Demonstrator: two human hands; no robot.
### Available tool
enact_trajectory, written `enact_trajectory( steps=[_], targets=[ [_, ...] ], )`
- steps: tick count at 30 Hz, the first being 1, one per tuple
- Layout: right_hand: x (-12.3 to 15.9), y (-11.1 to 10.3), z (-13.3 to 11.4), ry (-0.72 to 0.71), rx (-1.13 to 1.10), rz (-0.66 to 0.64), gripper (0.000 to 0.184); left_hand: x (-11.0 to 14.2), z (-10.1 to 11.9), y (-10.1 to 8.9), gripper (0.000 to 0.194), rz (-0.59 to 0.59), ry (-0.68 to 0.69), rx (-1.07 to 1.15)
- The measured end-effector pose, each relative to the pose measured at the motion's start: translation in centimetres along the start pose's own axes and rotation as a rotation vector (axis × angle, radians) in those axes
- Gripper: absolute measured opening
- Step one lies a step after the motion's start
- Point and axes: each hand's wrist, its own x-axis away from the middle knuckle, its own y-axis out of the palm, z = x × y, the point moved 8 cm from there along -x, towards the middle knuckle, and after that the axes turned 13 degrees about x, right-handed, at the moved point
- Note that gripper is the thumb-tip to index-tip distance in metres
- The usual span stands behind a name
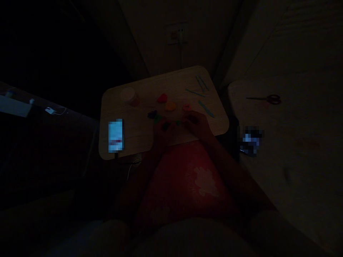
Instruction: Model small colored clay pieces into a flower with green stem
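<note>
Head view, very dark: both hands rest on the near edge of a small wooden table (139, 139). Left hand (161, 132) and right hand (197, 123) close in on small green clay bits (171, 124) between them; whether the fingers pinch the clay I cannot tell. Just beyond lie a purple piece (152, 114), red piece (162, 98), orange piece (170, 106) and teal tools (202, 84). A lit phone (116, 135) lies left; scissors (268, 99) sit well apart on the right

Head view, steeply downward, small table (134, 107) fairly near
</note>
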Motion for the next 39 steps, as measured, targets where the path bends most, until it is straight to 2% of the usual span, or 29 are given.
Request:
enact_trajectory(
  steps=[6, 16, 22, 31, 39],
  targets=[
    [0.09, -0.47, -0.37, -0.057, 0.039, 0.034, 0.017, -0.07, -0.24, -0.30, 0.017, 0.062, -0.051, -0.024],
    [0.22, -0.32, -0.42, -0.066, 0.097, 0.029, 0.018, -0.03, -0.55, -0.09, 0.015, 0.016, -0.045, -0.058],
    [0.23, -0.26, -0.83, -0.052, 0.144, 0.022, 0.021, -0.05, 0.07, 0.24, 0.017, -0.026, 0.012, -0.030],
    [0.15, -0.29, -0.34, -0.023, 0.149, 0.052, 0.025, -0.14, 0.17, 0.34, 0.013, -0.022, -0.009, -0.025],
    [0.18, -0.10, -0.54, -0.039, 0.093, -0.004, 0.021, 0.08, 0.37, 0.64, 0.010, -0.075, 0.047, -0.019]
  ],
)
